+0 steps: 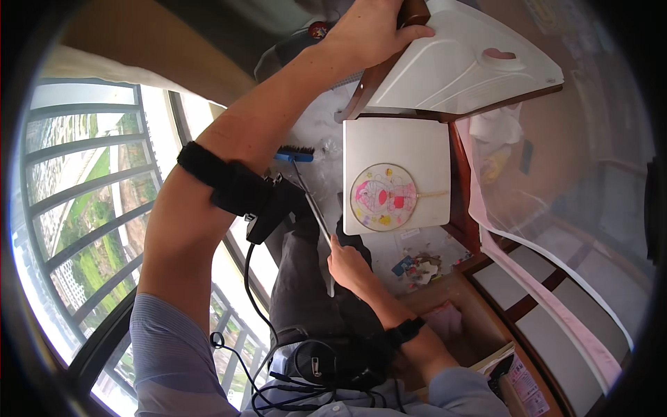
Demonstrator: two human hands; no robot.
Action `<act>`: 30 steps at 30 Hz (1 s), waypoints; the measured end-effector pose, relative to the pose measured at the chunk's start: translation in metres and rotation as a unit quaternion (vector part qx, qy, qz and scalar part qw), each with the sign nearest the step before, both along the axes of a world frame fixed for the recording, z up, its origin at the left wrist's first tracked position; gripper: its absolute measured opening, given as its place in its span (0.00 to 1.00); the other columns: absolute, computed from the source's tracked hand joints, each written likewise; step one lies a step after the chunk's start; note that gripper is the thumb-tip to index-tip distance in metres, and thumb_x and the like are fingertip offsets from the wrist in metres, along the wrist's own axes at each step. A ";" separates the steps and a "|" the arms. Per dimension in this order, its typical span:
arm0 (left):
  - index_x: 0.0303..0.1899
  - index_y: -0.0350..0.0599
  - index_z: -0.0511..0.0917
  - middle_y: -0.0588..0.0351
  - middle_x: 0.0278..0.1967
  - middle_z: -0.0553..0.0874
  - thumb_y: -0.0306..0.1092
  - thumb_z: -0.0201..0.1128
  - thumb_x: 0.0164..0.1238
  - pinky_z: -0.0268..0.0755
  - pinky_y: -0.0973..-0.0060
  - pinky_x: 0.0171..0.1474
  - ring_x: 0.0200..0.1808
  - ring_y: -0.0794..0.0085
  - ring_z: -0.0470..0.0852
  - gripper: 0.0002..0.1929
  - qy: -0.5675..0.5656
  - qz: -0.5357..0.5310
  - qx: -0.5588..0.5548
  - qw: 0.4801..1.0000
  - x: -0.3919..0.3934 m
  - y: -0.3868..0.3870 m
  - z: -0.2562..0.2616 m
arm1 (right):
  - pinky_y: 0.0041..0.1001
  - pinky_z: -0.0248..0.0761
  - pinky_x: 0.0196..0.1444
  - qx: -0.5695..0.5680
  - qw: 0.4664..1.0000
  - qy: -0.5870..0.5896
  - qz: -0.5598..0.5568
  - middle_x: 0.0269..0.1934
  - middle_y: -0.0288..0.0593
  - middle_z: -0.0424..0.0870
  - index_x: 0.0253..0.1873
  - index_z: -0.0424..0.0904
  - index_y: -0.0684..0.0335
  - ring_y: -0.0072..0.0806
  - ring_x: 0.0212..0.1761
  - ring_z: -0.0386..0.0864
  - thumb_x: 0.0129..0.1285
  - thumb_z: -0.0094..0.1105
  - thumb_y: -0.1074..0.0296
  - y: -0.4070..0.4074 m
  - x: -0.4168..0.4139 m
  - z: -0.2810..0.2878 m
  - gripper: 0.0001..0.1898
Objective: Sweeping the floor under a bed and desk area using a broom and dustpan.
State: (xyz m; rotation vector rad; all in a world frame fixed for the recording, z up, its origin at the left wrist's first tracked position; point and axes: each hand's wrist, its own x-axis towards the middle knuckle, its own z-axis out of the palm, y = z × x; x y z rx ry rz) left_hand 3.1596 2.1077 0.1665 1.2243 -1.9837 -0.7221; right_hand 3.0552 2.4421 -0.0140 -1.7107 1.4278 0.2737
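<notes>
My left hand (372,31) reaches up to the top of the view and grips the dark wooden frame (378,78) of a white panel (432,68). Its thumb lies along the panel's edge, and the top of the hand is cut off. In my right hand (350,267) is the metal handle (315,206) of a broom, held near its end. The broom's blue head (292,155), with dark bristles, is on the floor past my feet. To the right of the handle, a round hand fan (384,197) with a cartoon drawing lies on a white square board (398,140).
Small litter (419,268) lies heaped on the pale floor below the board. Pink-edged netting (482,208) hangs at the right, beside an open wooden drawer (469,333) holding cloth and printed items. A barred window (88,208) fills the left. Black cables (297,391) cross my waist.
</notes>
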 end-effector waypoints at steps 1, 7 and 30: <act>0.48 0.35 0.72 0.33 0.40 0.84 0.48 0.64 0.67 0.77 0.58 0.45 0.42 0.43 0.84 0.23 -0.002 0.011 -0.010 1.000 -0.003 0.000 0.000 | 0.43 0.79 0.36 -0.034 0.999 0.010 0.014 0.29 0.61 0.83 0.66 0.60 0.81 0.53 0.32 0.85 0.65 0.52 0.69 -0.010 -0.008 0.000 0.29; 0.49 0.34 0.71 0.35 0.37 0.84 0.45 0.66 0.66 0.76 0.60 0.43 0.39 0.44 0.84 0.23 0.040 0.008 0.019 0.999 0.000 -0.002 -0.017 | 0.33 0.81 0.31 -0.162 0.982 0.091 -0.007 0.27 0.55 0.84 0.60 0.68 0.85 0.46 0.30 0.86 0.63 0.53 0.71 -0.051 -0.003 -0.090 0.24; 0.68 0.29 0.53 0.31 0.60 0.68 0.50 0.76 0.51 0.68 0.59 0.61 0.62 0.49 0.70 0.52 0.066 0.539 -0.153 0.826 0.305 -0.029 -0.007 | 0.29 0.72 0.17 0.209 0.945 -0.152 -0.202 0.24 0.43 0.76 0.40 0.67 0.70 0.25 0.17 0.77 0.72 0.42 0.69 -0.129 0.065 0.040 0.09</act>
